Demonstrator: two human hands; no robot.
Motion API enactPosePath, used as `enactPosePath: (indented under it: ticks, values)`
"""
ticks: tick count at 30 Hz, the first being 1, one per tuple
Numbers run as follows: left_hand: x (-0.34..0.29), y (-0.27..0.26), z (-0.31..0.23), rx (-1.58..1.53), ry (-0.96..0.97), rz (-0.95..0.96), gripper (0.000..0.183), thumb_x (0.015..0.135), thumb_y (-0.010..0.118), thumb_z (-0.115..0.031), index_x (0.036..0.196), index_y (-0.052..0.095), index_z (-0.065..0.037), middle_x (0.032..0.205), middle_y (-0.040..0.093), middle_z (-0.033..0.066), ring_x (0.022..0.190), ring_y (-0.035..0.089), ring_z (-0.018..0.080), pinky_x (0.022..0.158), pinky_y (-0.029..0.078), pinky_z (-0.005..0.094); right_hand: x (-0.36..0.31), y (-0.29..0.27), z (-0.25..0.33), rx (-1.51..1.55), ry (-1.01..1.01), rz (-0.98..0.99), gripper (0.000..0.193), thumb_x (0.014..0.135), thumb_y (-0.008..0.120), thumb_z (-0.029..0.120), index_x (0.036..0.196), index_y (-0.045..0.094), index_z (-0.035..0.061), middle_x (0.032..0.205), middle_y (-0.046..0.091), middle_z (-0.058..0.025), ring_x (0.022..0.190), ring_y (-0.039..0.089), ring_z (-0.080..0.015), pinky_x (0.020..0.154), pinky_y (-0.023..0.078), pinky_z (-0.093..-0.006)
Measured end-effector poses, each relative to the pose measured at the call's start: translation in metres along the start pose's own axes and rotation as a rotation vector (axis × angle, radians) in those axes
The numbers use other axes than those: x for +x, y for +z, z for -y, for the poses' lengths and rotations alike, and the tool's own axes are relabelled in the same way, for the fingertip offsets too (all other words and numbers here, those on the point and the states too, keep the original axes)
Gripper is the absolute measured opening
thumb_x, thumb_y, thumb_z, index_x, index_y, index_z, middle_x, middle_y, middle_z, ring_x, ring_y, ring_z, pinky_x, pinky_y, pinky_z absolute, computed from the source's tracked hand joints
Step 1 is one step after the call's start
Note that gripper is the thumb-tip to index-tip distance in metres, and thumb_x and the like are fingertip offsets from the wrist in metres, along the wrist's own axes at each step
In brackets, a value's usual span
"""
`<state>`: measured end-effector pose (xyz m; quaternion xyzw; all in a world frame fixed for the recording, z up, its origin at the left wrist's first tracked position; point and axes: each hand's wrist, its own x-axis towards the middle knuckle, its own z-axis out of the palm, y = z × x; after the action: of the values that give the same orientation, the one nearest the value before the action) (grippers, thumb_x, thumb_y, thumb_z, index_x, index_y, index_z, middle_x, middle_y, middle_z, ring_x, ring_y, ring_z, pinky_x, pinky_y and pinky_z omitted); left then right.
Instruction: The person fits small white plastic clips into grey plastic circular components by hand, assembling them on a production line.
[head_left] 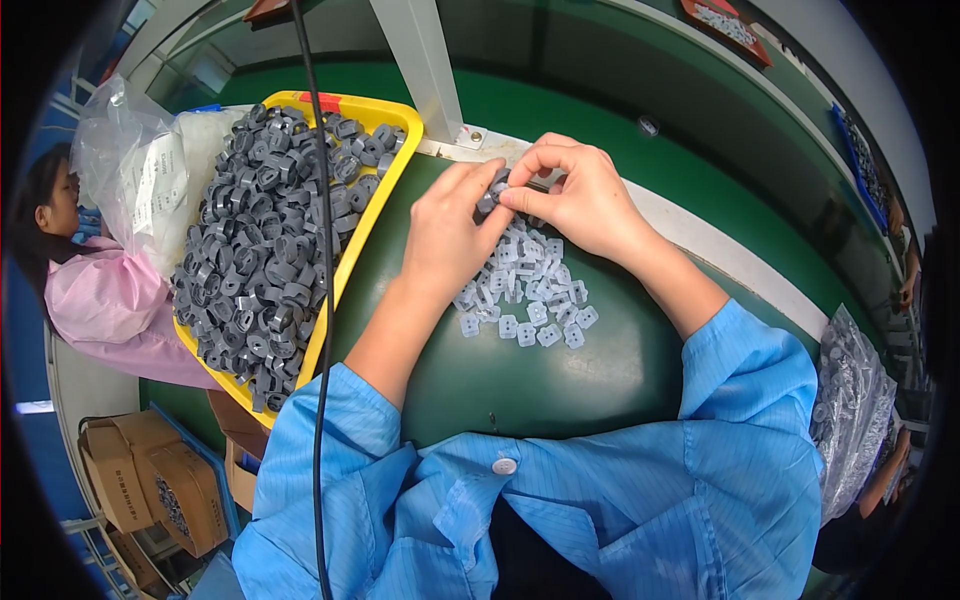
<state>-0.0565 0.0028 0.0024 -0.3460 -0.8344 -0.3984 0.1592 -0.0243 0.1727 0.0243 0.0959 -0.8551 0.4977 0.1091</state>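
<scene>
Between my two hands is a small dark grey plastic part, partly covered by the fingers. My left hand pinches it from the left. The thumb and index finger of my right hand close on its other side; whether they also hold a smaller piece is hidden. Just below the hands, a loose pile of small translucent white plastic pieces with holes lies on the green tabletop. To the left, a yellow tray is heaped with dark grey ring-like plastic parts.
A black cable hangs down across the tray. Behind my hands run a white ledge and a metal post. Bagged parts sit at the right. Cardboard boxes and a person in pink are at the left.
</scene>
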Motion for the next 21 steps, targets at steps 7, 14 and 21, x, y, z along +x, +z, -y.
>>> enactPosePath:
  ticks: [7, 14, 21]
  values:
    - [-0.001, 0.001, -0.006, 0.024, 0.016, -0.075, 0.035, 0.074, 0.074, -0.01, 0.106, 0.063, 0.001, 0.097, 0.063, 0.0143, 0.08, 0.065, 0.0297, 0.066, 0.054, 0.0346, -0.005, 0.004, -0.001, -0.044, -0.181, -0.198, 0.02, 0.075, 0.076, 0.014, 0.093, 0.071, 0.0056, 0.08, 0.061, -0.0034, 0.071, 0.059, -0.011, 0.058, 0.049, -0.0233]
    - [-0.002, 0.001, -0.008, 0.119, 0.118, -0.097, 0.042, 0.073, 0.075, -0.01, 0.111, 0.058, -0.002, 0.091, 0.063, 0.0134, 0.078, 0.064, 0.0311, 0.065, 0.054, 0.0365, 0.007, -0.01, -0.016, 0.602, 0.323, 0.204, 0.022, 0.082, 0.07, 0.009, 0.101, 0.066, -0.0013, 0.089, 0.068, -0.0083, 0.075, 0.063, -0.0105, 0.064, 0.051, -0.0223]
    - [0.0, -0.006, -0.013, -0.063, 0.13, 0.004, 0.041, 0.074, 0.074, -0.01, 0.112, 0.058, -0.008, 0.094, 0.064, 0.0121, 0.08, 0.064, 0.0303, 0.068, 0.053, 0.0364, 0.003, -0.007, -0.019, 0.782, 0.346, 0.151, 0.011, 0.081, 0.069, 0.003, 0.089, 0.065, -0.0024, 0.081, 0.068, -0.0092, 0.068, 0.063, -0.0111, 0.064, 0.052, -0.0221]
